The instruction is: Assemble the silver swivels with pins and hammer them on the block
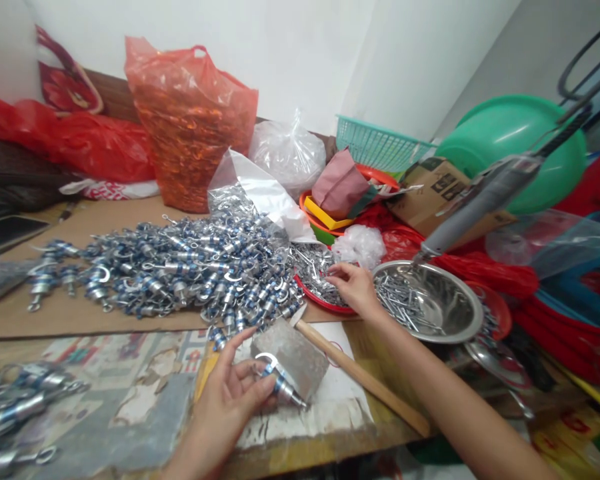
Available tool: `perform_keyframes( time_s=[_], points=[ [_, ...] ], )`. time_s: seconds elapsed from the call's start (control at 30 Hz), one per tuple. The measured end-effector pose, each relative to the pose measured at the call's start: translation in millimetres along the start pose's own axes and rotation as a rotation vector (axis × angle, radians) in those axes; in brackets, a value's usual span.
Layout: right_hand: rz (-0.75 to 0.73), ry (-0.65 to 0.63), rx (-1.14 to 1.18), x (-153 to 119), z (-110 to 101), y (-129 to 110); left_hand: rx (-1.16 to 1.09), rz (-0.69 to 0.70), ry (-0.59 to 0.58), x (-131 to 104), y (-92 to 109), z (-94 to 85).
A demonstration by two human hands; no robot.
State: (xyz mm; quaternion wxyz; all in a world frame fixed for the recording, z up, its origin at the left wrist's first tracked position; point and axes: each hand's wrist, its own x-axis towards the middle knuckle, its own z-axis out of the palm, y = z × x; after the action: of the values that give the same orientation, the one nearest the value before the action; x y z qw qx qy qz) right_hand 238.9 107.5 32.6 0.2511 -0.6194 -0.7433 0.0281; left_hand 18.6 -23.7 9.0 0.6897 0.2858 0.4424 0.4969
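Observation:
Low in front of me, my left hand [233,390] grips a small metal hook fitting [281,385] with blue bands between thumb and fingers. Its silver hook points up and its narrow stem points down to the right. Beneath and behind it lies a grey metal block [300,357]. A hammer [365,375] with a wooden handle rests just right of the block. My right hand [356,287] is over a red plate [325,306] of small metal pieces, its fingers bent together at the pieces. Whatever they pinch is too small to make out.
A large heap of similar hook fittings [180,267] covers the cardboard at left, with more at lower left [25,407]. Right of the plate stands a steel bowl [473,313] of metal pins. Behind are an orange bag [195,127], a green basin [520,147] and a grey-handled lever [480,200].

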Motion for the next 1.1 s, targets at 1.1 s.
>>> perform_keyframes(
  time_s=[1.1],
  points=[
    [-0.374,-0.36,0.493,-90,-4,-85,-0.051,-0.015,-0.007,-1,-1,-0.4]
  ],
)
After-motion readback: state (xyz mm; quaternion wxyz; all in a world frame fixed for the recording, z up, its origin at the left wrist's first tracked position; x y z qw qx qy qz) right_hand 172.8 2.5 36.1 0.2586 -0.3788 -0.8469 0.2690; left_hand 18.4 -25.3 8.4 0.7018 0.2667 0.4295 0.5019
